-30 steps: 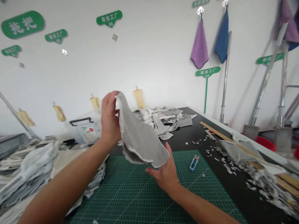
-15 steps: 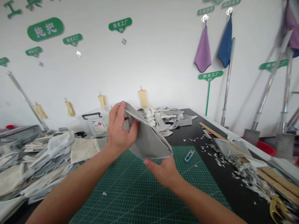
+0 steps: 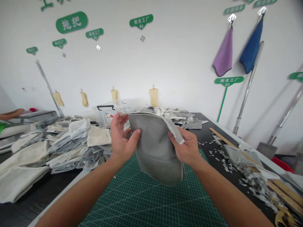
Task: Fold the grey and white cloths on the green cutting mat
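Note:
A grey cloth piece (image 3: 156, 148) with a pale stitched edge along its top right hangs in the air over the green cutting mat (image 3: 142, 201). At its upper left corner my left hand (image 3: 124, 135) grips it, thumb on the near face and fingers behind. My right hand (image 3: 187, 145) pinches the right edge just below the stitched strip (image 3: 174, 129). Some fingertips of both hands are hidden behind the cloth.
Stacks of grey and cream cloths (image 3: 68, 145) cover the left side. Behind are a clear box (image 3: 106, 115) and a heap of scraps (image 3: 182, 116). Rulers (image 3: 281, 192), shreds (image 3: 255, 183) and gold scissors (image 3: 282, 217) lie at right. A person's arm (image 3: 10, 115) shows far left.
The cloth has turned from a slant to hang with its broad face toward me. My right hand has moved from its lower edge up to its right edge. The view has swung left.

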A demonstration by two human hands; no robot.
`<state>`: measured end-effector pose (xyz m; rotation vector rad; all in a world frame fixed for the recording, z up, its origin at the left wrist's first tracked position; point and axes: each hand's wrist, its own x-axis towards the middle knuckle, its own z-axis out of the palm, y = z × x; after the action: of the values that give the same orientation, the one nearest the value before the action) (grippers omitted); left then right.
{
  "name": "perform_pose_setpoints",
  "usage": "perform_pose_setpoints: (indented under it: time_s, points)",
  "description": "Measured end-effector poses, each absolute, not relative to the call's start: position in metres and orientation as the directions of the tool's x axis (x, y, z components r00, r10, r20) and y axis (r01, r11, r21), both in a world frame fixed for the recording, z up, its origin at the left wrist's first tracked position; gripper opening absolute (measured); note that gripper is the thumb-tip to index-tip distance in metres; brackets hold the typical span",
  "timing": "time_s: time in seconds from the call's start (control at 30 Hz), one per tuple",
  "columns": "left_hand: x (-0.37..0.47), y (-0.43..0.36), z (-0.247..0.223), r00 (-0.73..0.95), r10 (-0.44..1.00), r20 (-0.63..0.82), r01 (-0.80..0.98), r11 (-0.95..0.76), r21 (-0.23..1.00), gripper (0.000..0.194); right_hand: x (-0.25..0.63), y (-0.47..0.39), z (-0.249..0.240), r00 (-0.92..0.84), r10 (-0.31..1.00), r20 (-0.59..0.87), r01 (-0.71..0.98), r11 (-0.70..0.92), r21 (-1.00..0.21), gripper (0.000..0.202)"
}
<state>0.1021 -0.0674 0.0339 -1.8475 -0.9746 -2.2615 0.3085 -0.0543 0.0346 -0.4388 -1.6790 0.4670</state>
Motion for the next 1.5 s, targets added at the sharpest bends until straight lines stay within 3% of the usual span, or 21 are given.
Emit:
perform_pose_setpoints:
  time_s: [0.1, 0.23, 0.43, 0.57, 0.67, 0.77, 0.87, 0.93, 1.0, 1.07, 1.17, 1.3, 1.5]
  points:
    - [0.099, -0.075, 0.024, -0.349, 0.575, 0.74, 0.078, -0.769, 0.634, 0.055, 0.306, -0.056, 0.042, -0.199, 0.485, 0.851, -0.026, 0.866, -0.5, 0.021]
    - [0.097, -0.089, 0.009, -0.195, 0.846, 0.497, -0.229, -0.532, 0.816, 0.04, 0.302, -0.057, 0.041, -0.187, 0.501, 0.845, -0.035, 0.856, -0.515, 0.024]
    - [0.105, -0.104, 0.003, -0.282, 0.824, 0.492, -0.104, -0.536, 0.838, 0.039, 0.301, -0.054, 0.031, -0.086, 0.635, 0.767, 0.116, 0.771, -0.626, 0.017]
    - [0.096, -0.093, 0.013, -0.228, 0.841, 0.49, 0.055, -0.491, 0.869, 0.036, 0.309, -0.043, 0.03, -0.17, 0.682, 0.712, 0.326, 0.721, -0.612, 0.023]
    - [0.086, -0.079, 0.024, -0.252, 0.74, 0.624, 0.334, -0.539, 0.774, 0.031, 0.313, -0.035, 0.031, -0.24, 0.65, 0.721, 0.364, 0.749, -0.554, 0.025]
    - [0.077, -0.074, 0.034, -0.187, 0.575, 0.796, 0.569, -0.597, 0.565, 0.024, 0.318, -0.033, 0.034, -0.288, 0.51, 0.811, 0.335, 0.847, -0.414, 0.022]
    - [0.064, -0.09, 0.029, 0.097, 0.496, 0.863, 0.647, -0.69, 0.324, 0.025, 0.331, -0.039, 0.029, -0.453, 0.255, 0.854, 0.242, 0.957, -0.157, 0.026]
    - [0.054, -0.11, 0.012, 0.378, 0.46, 0.804, 0.594, -0.786, 0.17, 0.036, 0.343, -0.049, 0.015, -0.61, 0.091, 0.787, 0.129, 0.992, -0.015, 0.037]
    - [0.046, -0.135, -0.013, 0.602, 0.414, 0.683, 0.489, -0.867, 0.096, 0.046, 0.356, -0.066, -0.009, -0.753, -0.002, 0.658, 0.036, 0.998, 0.044, 0.044]
    - [0.043, -0.161, -0.042, 0.755, 0.445, 0.482, 0.451, -0.885, 0.112, 0.052, 0.366, -0.089, -0.04, -0.895, -0.009, 0.446, -0.001, 1.0, 0.018, 0.043]
    - [0.047, -0.196, -0.081, 0.842, 0.505, 0.191, 0.48, -0.862, 0.163, 0.047, 0.374, -0.124, -0.085, -0.98, 0.012, 0.201, -0.012, 0.993, -0.117, 0.039]
    - [0.054, -0.223, -0.111, 0.759, 0.649, 0.055, 0.627, -0.751, 0.207, 0.048, 0.38, -0.149, -0.113, -0.981, 0.108, 0.161, 0.064, 0.964, -0.258, 0.044]
    - [0.053, -0.22, -0.133, 0.635, 0.772, 0.032, 0.749, -0.625, 0.218, 0.081, 0.386, -0.14, -0.123, -0.955, 0.226, 0.193, 0.156, 0.935, -0.319, 0.061]
